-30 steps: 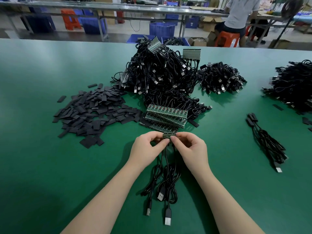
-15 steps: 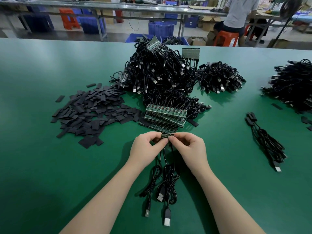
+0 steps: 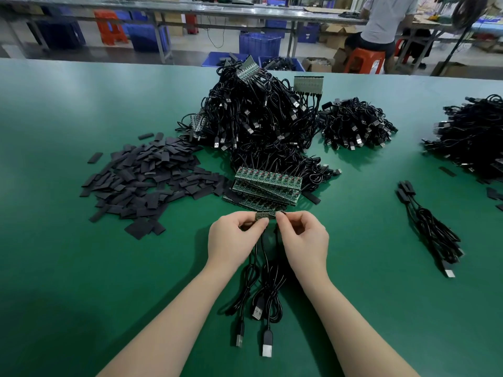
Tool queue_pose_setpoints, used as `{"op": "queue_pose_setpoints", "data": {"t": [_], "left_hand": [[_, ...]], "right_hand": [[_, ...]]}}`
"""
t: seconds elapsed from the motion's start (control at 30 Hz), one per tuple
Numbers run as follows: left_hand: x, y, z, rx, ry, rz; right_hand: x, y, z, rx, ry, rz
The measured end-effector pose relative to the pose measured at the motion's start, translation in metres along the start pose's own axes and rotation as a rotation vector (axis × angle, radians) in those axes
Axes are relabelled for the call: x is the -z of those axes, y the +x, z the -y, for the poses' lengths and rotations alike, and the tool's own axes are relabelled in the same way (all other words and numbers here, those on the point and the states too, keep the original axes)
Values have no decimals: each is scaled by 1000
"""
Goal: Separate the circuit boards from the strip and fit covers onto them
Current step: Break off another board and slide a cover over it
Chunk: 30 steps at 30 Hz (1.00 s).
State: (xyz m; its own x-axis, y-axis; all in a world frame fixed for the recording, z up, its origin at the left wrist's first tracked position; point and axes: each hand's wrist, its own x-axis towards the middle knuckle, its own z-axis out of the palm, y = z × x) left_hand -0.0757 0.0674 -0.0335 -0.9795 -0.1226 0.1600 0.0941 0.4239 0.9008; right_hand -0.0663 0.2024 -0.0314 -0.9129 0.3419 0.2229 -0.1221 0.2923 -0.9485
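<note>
Both the left hand (image 3: 236, 238) and right hand (image 3: 304, 236) pinched the short strip (image 3: 265, 214) at twelve o'clock; uneven bending could crack a board or tear its cable (image 3: 268, 270).

We work at a broad green table (image 3: 68, 268) whose far edge runs well beyond our fingertips. Past it we see a long grey workbench (image 3: 190, 8) on metal legs, with blue plastic crates (image 3: 260, 44) and an orange stool (image 3: 110, 27) on the grey floor (image 3: 190, 54) beneath. Further right of our fingers, a person in a light shirt (image 3: 386, 20) sits on a red stool (image 3: 364, 61), with open cardboard boxes (image 3: 317, 63) nearby.
</note>
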Motion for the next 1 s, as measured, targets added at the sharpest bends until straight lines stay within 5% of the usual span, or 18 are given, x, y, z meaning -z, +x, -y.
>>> {"op": "queue_pose_setpoints", "data": {"t": [0.2,0.37,0.53,0.77,0.87,1.0], "left_hand": [[-3,0,3,-7,290,25],[-5,0,2,-92,465,14],[-3,1,3,-140,336,-25],[27,-3,-4,-12,-444,-340],[59,9,5,-7,-459,-561],[99,29,31,20,-130,-728]], "right_hand": [[23,8,4,-60,251,-270],[58,22,41,268,235,-452],[56,17,93,444,144,-245],[24,21,113,50,593,-19],[14,24,87,-111,531,48],[4,10,37,-302,411,128]]}}
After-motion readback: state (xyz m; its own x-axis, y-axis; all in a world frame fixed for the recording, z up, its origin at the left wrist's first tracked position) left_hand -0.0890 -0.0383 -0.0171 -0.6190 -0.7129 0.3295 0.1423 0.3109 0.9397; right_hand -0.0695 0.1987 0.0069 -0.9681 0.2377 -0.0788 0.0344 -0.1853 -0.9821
